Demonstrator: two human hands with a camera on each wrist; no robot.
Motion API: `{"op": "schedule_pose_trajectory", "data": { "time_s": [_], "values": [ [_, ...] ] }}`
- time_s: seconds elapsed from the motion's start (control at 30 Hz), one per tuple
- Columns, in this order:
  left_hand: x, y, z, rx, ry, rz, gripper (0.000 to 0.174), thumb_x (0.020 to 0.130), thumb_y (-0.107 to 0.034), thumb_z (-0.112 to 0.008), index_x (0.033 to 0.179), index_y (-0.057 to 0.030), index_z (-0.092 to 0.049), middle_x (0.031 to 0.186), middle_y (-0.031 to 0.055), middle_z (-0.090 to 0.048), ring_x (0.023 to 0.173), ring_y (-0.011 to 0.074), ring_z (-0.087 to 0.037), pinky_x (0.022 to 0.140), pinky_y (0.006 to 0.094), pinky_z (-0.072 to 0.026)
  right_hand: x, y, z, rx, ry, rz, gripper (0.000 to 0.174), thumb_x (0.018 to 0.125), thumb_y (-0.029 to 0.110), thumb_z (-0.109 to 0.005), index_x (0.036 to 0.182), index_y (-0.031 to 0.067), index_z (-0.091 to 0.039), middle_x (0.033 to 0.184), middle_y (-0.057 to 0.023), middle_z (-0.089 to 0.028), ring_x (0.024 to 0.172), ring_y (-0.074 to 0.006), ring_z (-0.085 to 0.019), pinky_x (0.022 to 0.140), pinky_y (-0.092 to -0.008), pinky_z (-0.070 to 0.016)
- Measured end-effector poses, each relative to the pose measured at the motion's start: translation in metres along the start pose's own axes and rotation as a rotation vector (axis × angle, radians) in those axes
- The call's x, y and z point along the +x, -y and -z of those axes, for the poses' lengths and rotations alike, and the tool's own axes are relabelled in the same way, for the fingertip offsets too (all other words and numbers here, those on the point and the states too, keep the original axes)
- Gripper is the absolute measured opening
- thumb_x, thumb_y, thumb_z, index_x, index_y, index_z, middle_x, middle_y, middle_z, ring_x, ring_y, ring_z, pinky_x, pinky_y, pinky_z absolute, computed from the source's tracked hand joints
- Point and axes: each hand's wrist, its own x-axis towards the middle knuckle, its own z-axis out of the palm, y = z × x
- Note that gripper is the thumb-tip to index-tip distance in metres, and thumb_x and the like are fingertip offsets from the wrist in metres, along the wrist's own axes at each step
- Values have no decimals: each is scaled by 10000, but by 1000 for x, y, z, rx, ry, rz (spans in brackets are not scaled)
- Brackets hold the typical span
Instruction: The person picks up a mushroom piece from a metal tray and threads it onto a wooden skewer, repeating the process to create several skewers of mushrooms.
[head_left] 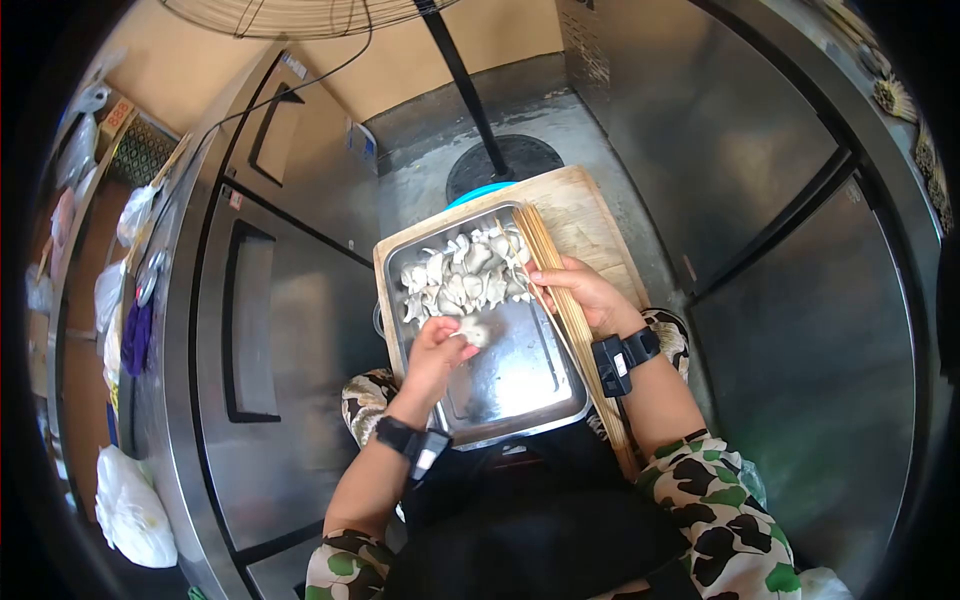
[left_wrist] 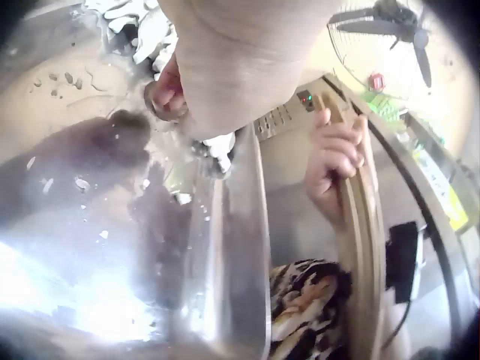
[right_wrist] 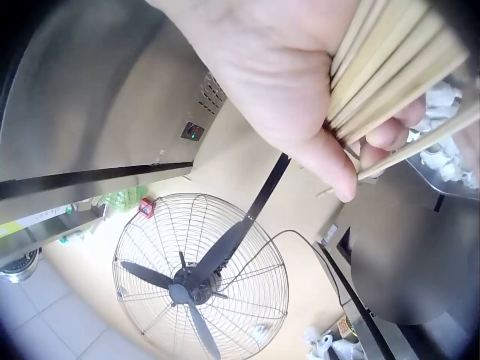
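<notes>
My left hand (head_left: pixel 432 358) pinches a pale oyster mushroom piece (head_left: pixel 474 333), blurred, over the near half of a metal tray (head_left: pixel 510 390). A heap of torn oyster mushrooms (head_left: pixel 462 275) fills the tray's far half. Along the tray's right side, my right hand (head_left: pixel 590 295) grips a thick bundle of bamboo skewers (head_left: pixel 548 250). One single skewer (right_wrist: pixel 431 141) stands apart from the bundle, between thumb and fingertips in the right wrist view. Its tip points toward the tray in the head view. In the left wrist view, the palm hides most of the mushroom piece.
Under the tray is a wooden board (head_left: pixel 590 205), above the person's knees. Steel fridges (head_left: pixel 290 330) stand close on both sides. A standing fan (right_wrist: pixel 199 277) rises behind the board on a round black base (head_left: pixel 530 155). A white plastic bag (head_left: pixel 132 510) hangs at the left.
</notes>
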Motion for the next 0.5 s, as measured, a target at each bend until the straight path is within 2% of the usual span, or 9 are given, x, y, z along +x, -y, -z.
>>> {"op": "schedule_pose_trajectory", "data": {
  "time_s": [0.03,0.13,0.23,0.37,0.4,0.5],
  "values": [
    [-11,-6,7,-189,-40,81,184,818,73,-496,978,-13,-520,1013,101,-570,929,196,-581,834,301,-506,-2,-3,-2,-25,28,-11,191,815,109,-622,970,49,-528,715,-27,-551,547,-70,-512,473,-191,-417],
    [-37,-9,27,-481,-50,190,235,833,47,-518,1059,-17,-521,1011,80,-578,954,195,-568,886,295,-481,-11,-15,-9,-99,127,-53,248,818,87,-601,1036,25,-501,764,-66,-571,598,-85,-531,499,-197,-423],
    [-54,-5,31,-621,-50,192,252,839,40,-520,1087,-1,-522,1035,92,-577,977,202,-560,907,303,-470,-23,-25,-27,-104,161,-125,265,821,95,-602,1053,18,-499,787,-80,-586,584,-88,-521,498,-198,-418],
    [-61,1,32,-592,-142,152,227,845,-15,-555,1071,-31,-545,1037,75,-578,973,201,-562,889,302,-473,-36,-44,-40,26,184,-184,284,823,114,-609,1066,19,-497,784,-93,-597,531,-82,-491,484,-197,-404],
    [-60,0,31,-550,-156,124,194,844,-44,-576,1037,-60,-564,1000,47,-597,943,165,-570,814,271,-483,-36,-43,-45,-4,161,-189,288,823,116,-609,1069,18,-496,776,-97,-599,521,-77,-483,473,-189,-394],
    [-54,-6,31,-439,-183,16,167,825,-59,-620,982,-108,-589,905,-13,-624,838,85,-570,726,230,-461,-26,-41,-42,-33,160,-187,284,822,123,-612,1061,19,-499,768,-99,-602,520,-75,-486,461,-184,-390]
  ]
}}
